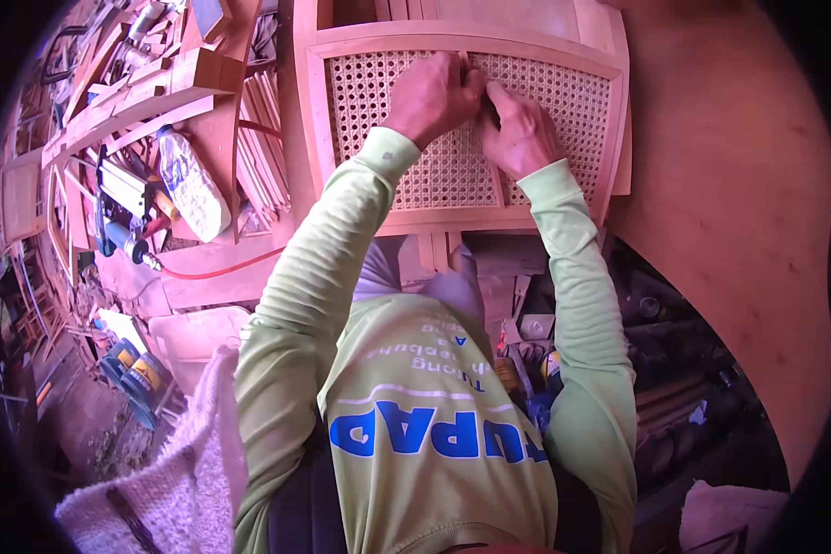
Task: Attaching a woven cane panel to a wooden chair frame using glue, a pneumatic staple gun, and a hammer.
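A pale wooden frame [321, 120] with a woven cane panel [365, 88] set in it lies in front of me. My left hand [434, 97] is closed over the upper middle of the cane, and a thin wooden strip [499, 187] passes between my hands. Just to its right, my right hand [523, 131] has its fingers bent inward, pinching at the strip. The strip's lower end reaches toward the frame's bottom rail. My fingers hide its middle part, and a small dark gap shows between the two hands.
At left, wooden offcuts [148, 106] are piled beside a plastic bottle [192, 185] and an air tool [129, 245] with a red hose [222, 275]. A large curved wooden board [729, 175] spans the right. A light towel [171, 480] hangs lower left.
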{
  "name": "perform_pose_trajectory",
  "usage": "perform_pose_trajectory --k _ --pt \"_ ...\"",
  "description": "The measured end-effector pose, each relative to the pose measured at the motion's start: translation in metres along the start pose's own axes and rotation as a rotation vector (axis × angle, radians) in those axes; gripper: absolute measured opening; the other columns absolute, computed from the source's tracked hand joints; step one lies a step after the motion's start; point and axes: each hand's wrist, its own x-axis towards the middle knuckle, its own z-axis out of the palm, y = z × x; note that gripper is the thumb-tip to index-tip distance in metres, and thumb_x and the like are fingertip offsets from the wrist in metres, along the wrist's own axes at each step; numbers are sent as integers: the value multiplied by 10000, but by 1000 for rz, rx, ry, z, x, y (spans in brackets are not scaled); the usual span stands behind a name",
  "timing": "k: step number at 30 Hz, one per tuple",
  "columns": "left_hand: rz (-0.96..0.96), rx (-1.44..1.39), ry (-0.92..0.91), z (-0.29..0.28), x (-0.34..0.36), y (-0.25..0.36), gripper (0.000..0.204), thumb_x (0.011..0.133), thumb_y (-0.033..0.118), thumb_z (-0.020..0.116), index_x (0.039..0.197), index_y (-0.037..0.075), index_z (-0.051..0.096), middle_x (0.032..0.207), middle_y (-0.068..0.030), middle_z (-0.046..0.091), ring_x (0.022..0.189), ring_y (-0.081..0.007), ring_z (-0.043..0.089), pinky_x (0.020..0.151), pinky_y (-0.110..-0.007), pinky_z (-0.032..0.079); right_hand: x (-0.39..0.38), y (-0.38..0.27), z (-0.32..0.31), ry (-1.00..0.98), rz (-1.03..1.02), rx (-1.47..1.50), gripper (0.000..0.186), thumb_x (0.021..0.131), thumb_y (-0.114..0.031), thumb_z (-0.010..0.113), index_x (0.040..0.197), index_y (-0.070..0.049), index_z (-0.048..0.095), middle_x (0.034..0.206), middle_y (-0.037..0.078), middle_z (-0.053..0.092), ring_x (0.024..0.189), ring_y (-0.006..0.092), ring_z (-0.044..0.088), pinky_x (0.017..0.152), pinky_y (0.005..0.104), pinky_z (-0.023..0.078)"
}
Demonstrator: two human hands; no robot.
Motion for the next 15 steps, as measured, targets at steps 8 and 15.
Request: perform_pose_trajectory --k 8,15 --pt "-56 96 148 13 2 -6 339 938 310 633 805 10 716 722 -206 724 653 -358 733 676 -477 592 -12 -4 8 -253 98 -191 284 885 -267 752 901 16 738 880 286 739 858 467 746 802 544 612" --pt "-25 -54 361 23 -25 5 325 960 319 656 886 3 653 702 -265 643 680 -483 654 650 -565 506 -24 4 21 -127 164 -160 256 929 -239 659 1009 -8 734 908 306 719 873 524 694 805 615 562"
